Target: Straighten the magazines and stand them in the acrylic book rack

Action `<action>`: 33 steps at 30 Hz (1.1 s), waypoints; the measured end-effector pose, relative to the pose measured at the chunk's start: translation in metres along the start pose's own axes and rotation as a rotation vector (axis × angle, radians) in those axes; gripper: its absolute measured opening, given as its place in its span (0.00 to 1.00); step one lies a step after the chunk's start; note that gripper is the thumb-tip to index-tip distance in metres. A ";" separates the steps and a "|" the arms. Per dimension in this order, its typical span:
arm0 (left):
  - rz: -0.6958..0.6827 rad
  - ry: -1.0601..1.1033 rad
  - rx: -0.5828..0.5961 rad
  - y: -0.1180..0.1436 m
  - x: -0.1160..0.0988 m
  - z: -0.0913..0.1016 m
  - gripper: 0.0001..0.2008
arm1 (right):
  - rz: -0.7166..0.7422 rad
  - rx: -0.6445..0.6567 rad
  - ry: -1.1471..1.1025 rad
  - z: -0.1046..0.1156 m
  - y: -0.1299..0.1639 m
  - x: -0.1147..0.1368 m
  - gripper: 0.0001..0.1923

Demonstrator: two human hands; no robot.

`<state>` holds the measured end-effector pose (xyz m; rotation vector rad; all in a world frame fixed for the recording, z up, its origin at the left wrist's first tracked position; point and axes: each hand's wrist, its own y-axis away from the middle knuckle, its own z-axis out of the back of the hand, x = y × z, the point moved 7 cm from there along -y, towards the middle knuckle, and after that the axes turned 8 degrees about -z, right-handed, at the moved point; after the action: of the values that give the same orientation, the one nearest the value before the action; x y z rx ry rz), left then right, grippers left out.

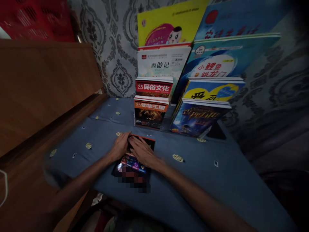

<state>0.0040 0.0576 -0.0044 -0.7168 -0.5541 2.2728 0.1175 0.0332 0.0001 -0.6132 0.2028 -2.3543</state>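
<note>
Book, dark-covered, lying flat on the blue cloth, just in front of the rack. Part of its near cover blurred out, so title unreadable. Left hand and right hand both resting on its far half, side by side and touching near the top edge. Fingers spread flat and pressing down, neither clenched nor wrapped round the edges; no lift visible, cover closed.

Behind the book, the rack already well stocked in two stepped columns. Left column, front to back: lion book, red-banded book, white book, yellow book. Right column: dark blue book at the front, yellow-and-blue book behind it, then two pale blue ones, the rearmost leaning on the patterned wall. All standing, covers facing out.

Left of the book, a wooden board along the cloth's edge; red material in the far left corner.

Judged from this: most books apparently placed, this one seemingly the last off the rack. Not yet grasped or raised. Left to do, if bound for the rack: gripping, standing upright, slotting in at the front.
</note>
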 end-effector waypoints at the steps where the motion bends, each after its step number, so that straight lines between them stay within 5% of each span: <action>1: -0.018 -0.014 0.012 0.001 -0.002 0.000 0.25 | 0.005 0.014 0.002 -0.001 0.000 0.001 0.26; 8: 0.008 -0.109 0.091 -0.001 -0.007 -0.003 0.25 | -0.077 0.028 -0.016 -0.001 0.012 -0.017 0.26; 16: 0.049 -0.152 0.163 -0.004 -0.011 -0.001 0.25 | -0.206 -0.052 -0.058 0.028 0.062 -0.055 0.27; 27: -0.096 -0.354 0.254 -0.009 -0.025 -0.008 0.16 | -0.263 -0.084 -0.153 0.038 0.072 -0.068 0.26; 33: -0.198 -0.167 0.366 -0.016 -0.038 -0.023 0.20 | -0.272 -0.074 -0.218 0.038 0.074 -0.073 0.26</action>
<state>0.0494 0.0455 -0.0005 -0.2805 -0.2574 2.1753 0.2270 0.0265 -0.0164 -0.9809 0.1142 -2.5218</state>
